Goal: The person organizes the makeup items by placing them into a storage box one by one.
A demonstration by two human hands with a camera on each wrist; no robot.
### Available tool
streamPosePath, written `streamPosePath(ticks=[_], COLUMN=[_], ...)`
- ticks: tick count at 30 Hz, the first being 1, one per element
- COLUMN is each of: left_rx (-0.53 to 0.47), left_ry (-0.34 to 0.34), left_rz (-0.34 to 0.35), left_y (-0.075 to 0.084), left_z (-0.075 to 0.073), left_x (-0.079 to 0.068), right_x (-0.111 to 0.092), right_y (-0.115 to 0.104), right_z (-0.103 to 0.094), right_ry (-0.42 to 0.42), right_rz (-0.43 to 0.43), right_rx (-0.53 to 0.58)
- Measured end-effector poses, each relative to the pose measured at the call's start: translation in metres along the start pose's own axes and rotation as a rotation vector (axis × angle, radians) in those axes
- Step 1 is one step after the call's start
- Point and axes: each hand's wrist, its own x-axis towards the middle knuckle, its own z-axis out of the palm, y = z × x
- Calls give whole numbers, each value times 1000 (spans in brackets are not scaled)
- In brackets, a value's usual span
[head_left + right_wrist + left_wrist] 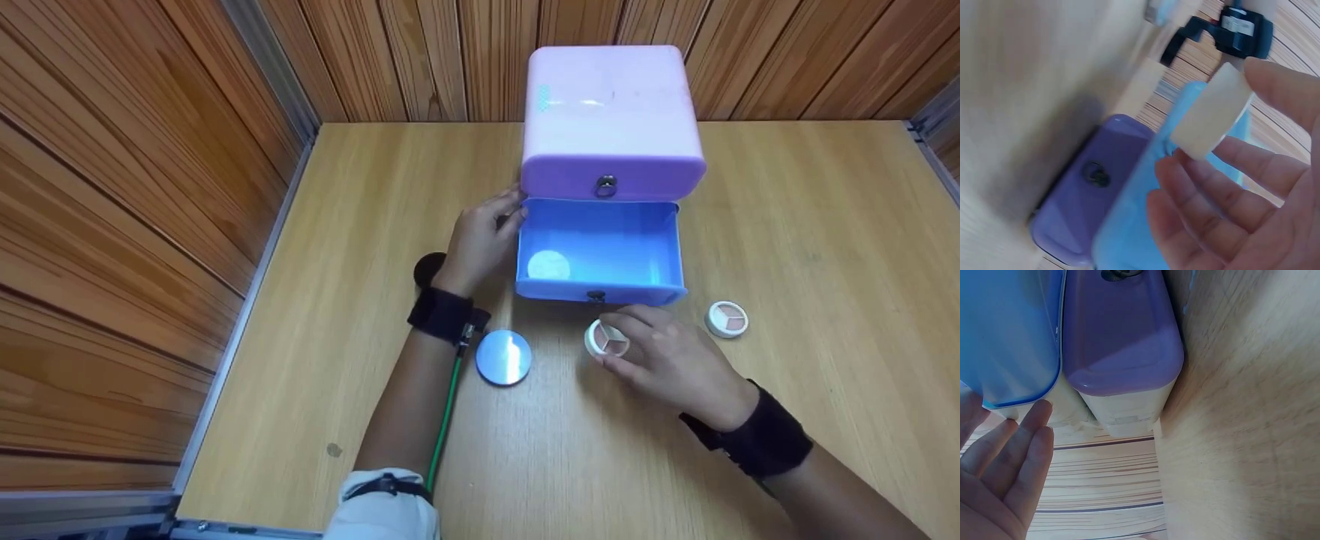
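Wood-plank walls (420, 60) rise behind and to the left of a light wooden bench (825, 225). Just in front of an open blue drawer (555, 289), the right hand (667, 360) pinches a round palette (607, 340); its grip is narrow, with thumb and fingertips at the rim. White at the rim, the palette shows three pinkish-brown sections on its face. Within the drawer, near its front left corner, lies a pale round piece (549, 265).

Beside the drawer's left wall is the left hand (484, 240), its grip loose and holding nothing, fingers extended at the wall's edge. Above the drawer sits a pink box (607, 105) with a purple front (562, 178), closed, bearing a metal ring pull (607, 186).

To the right of the right hand, a matching palette (727, 320) rests on the bench. Between the two forearms lies a shiny blue disc (503, 358), while a black round object (428, 268) shows partly behind the left wrist. Black bands (766, 435) wrap both wrists, and a green cable (444, 424) runs along the left forearm to a pale sleeve (386, 516).
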Motion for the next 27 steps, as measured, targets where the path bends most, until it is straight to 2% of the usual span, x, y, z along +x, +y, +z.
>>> streamPosePath(ticks=[7,16,20,27], left_rx=[8,-6,-7,4], left_ry=[2,15,8,13], left_rz=[-6,29,23,11], left_y=[0,-2,-1,-1], left_z=[0,0,0,1], left_x=[1,1,1,2], right_x=[11,31,41,56], right_y=[-4,-1,2,10], right_z=[-16,-29,-29,-20], right_ry=[128,249,256,216], right_rz=[-72,-18,24,129], right_rx=[37,19,20,76])
